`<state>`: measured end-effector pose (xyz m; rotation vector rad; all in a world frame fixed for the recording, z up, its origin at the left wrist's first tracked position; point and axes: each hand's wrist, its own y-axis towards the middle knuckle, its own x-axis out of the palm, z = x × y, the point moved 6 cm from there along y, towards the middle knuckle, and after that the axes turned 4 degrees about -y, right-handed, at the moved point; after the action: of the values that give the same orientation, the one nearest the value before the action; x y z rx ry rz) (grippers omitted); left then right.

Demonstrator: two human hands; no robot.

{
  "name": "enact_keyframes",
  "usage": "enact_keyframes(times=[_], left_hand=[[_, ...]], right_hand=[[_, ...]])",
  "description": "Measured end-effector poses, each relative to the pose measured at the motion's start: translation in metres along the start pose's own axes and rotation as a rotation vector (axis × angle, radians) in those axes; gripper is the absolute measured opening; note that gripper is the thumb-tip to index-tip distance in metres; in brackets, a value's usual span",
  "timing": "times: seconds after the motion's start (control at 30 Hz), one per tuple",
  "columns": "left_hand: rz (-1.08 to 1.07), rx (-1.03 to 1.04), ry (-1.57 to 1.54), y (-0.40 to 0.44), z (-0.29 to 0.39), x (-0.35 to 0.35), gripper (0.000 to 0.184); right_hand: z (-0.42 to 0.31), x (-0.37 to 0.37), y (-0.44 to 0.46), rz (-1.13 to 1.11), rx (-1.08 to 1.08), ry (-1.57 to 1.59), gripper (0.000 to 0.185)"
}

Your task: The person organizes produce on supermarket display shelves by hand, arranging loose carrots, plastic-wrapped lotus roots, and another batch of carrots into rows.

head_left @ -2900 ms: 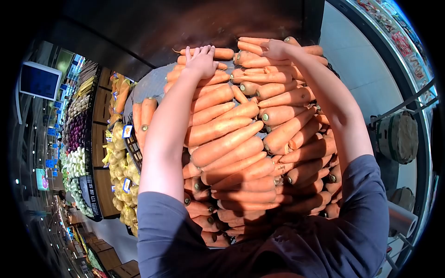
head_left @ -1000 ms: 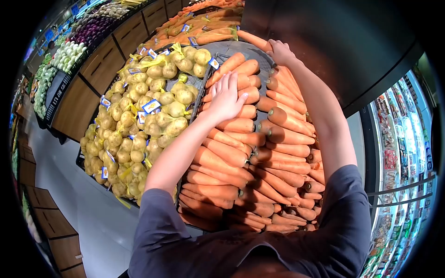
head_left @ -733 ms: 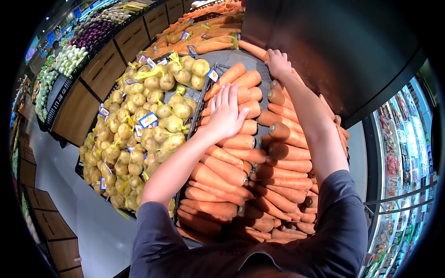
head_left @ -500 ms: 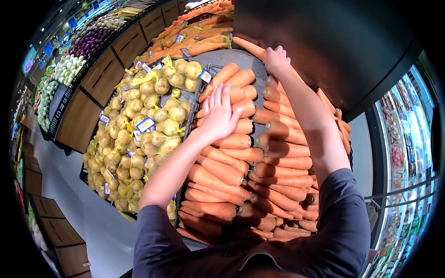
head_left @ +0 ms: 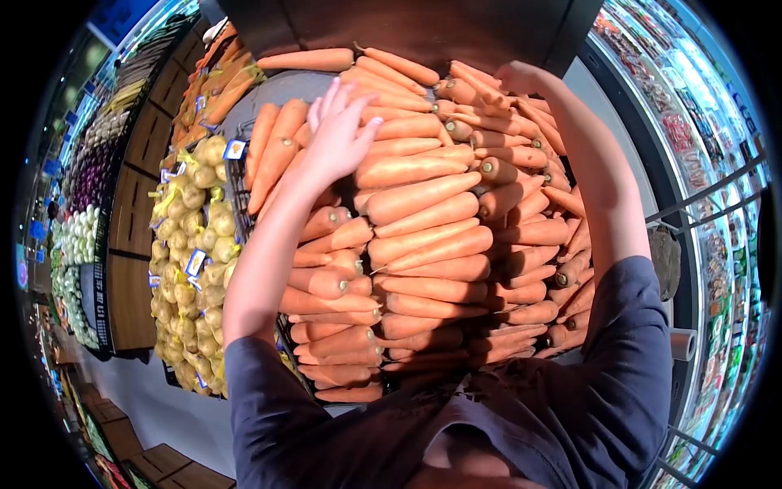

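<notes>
We see carrots [head_left: 428, 200] heaped across the middle of our view. At eleven o'clock our left hand [head_left: 342, 138] is over them, fingers spread apart; at one o'clock our right hand [head_left: 519, 77] is at the far carrots, fingers mostly hidden, their state unclear. Bagged potatoes [head_left: 186, 281] lie at nine o'clock

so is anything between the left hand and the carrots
Nothing visible stands between the left hand and the long orange carrots: it is spread over the pile's upper left, though contact is hard to judge. The black slatted plastic rim and the yellow potatoes in net bags lie off to its left, clear of that gap.
</notes>
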<state>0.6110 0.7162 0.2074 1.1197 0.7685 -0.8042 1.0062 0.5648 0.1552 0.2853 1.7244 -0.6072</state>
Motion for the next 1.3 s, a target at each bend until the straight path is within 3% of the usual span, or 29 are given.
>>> enact_keyframes(times=[0.07, 0.1, 0.13, 0.23, 0.27, 0.33, 0.47, 0.53, 0.6, 0.7, 0.83, 0.93, 1.07, 1.3], left_hand=[[-0.043, 0.059, -0.016, 0.029, 0.027, 0.023, 0.045], [-0.165, 0.087, -0.063, 0.043, 0.04, 0.041, 0.045], [-0.289, 0.112, -0.109, 0.055, 0.053, 0.06, 0.046], [-0.435, 0.169, -0.066, 0.086, 0.08, 0.118, 0.049], [-0.449, 0.172, -0.066, 0.095, 0.088, 0.133, 0.049], [-0.549, 0.197, -0.047, 0.108, 0.104, 0.162, 0.052], [-0.547, 0.119, 0.073, 0.122, 0.117, 0.193, 0.049], [-0.508, 0.124, 0.146, 0.126, 0.119, 0.2, 0.041], [-0.586, 0.095, 0.175, 0.128, 0.12, 0.202, 0.033], [-0.481, 0.158, 0.154, 0.128, 0.12, 0.202, 0.027], [-0.367, 0.253, 0.214, 0.125, 0.12, 0.202, 0.025], [-0.257, 0.309, 0.22, 0.122, 0.116, 0.176, 0.019], [-0.139, 0.356, 0.298, 0.117, 0.093, 0.1, 0.02], [0.038, 0.215, 0.515, 0.072, -0.015, -0.052, 0.032]], right_hand=[[0.026, 0.034, -0.01, -0.008, -0.118, 0.044, 0.049], [0.029, 0.046, -0.02, -0.022, -0.122, 0.063, 0.047], [0.012, 0.046, -0.053, -0.155, 0.05, 0.19, 0.046], [0.01, 0.066, -0.054, -0.167, -0.084, 0.13, 0.046], [0.01, 0.065, -0.065, -0.022, -0.074, 0.179, 0.046], [0.019, 0.072, -0.062, 0.034, -0.144, 0.208, 0.048], [0.05, 0.087, -0.068, -0.051, -0.058, 0.424, 0.046], [0.059, 0.09, -0.082, -0.011, -0.022, 0.175, 0.051], [0.082, 0.115, -0.067, -0.031, -0.084, 0.25, 0.062], [0.067, 0.104, -0.079, 0.109, -0.193, 0.273, 0.072], [0.053, 0.093, -0.084, 0.231, -0.211, 0.227, 0.065], [0.038, 0.07, -0.088, 0.303, -0.225, 0.319, 0.064], [0.001, 0.032, -0.061, 0.391, -0.258, 0.179, 0.062], [-0.174, -0.035, -0.025, 0.439, -0.401, 0.248, 0.062]])
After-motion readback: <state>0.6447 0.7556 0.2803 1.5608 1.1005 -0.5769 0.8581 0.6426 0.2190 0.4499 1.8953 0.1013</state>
